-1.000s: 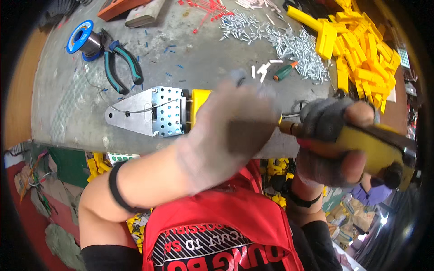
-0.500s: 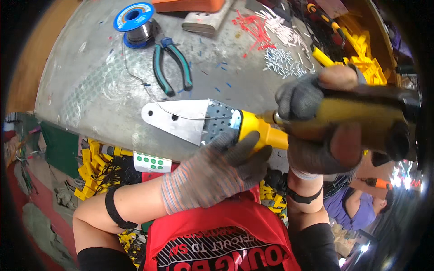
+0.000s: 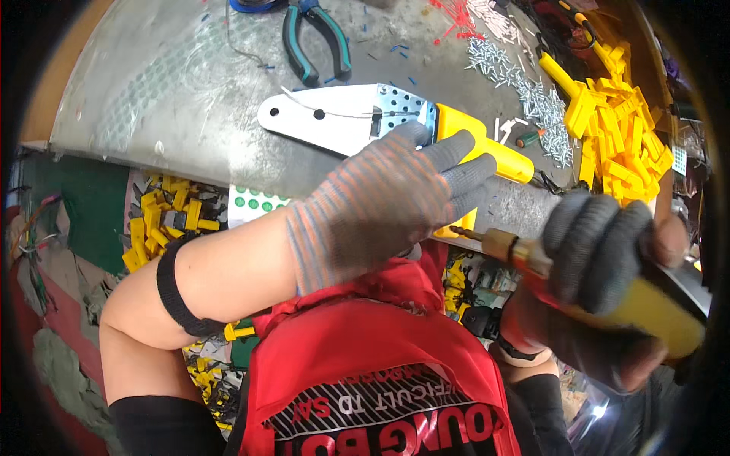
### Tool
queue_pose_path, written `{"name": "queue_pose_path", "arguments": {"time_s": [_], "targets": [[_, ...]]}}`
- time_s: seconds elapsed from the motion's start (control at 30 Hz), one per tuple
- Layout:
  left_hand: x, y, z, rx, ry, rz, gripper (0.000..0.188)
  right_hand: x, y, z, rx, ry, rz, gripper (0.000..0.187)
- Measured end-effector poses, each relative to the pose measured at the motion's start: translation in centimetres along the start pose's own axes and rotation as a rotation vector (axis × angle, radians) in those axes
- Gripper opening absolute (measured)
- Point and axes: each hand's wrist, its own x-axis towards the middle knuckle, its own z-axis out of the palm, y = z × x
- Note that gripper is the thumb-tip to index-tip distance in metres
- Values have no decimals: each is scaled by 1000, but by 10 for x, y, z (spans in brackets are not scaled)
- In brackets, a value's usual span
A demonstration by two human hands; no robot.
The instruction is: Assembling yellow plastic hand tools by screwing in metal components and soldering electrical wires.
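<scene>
Grey desk, near edge: one yellow-handled metal-plate device, left hand draped over it, presumably steadying; underside grip hidden. Right hand, apart, wrapped round power driver, presumably for control.

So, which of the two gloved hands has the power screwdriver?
The right hand: it is wrapped around the yellowish power screwdriver. The left hand instead lies over the yellow plastic housing beside the perforated metal plate, with no tool visible.

Left glove grey, orange-striped; casing, driver yellow; metal plate silver; apron red.
</scene>
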Motion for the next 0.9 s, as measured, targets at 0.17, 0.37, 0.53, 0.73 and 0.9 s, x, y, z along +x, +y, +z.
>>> {"name": "queue_pose_path", "arguments": {"time_s": [0.17,0.37,0.53,0.73,0.9], "targets": [[0,5,-3,38,-2,-7,42,-11,18,20,-14,-21,-37,58],[-1,8,4,-22,-2,-18,43,-16,18,37,-38,50,-23,57],[-4,8,2,-7,7,0,49,-26,25,24,-69,88,-52,58],[-2,8,-2,-20,-62,-67,66,-23,27,14,-207,111,-18,59],[-5,11,1,-65,48,-64,61,-32,26,16,-251,163,-34,58]]}}
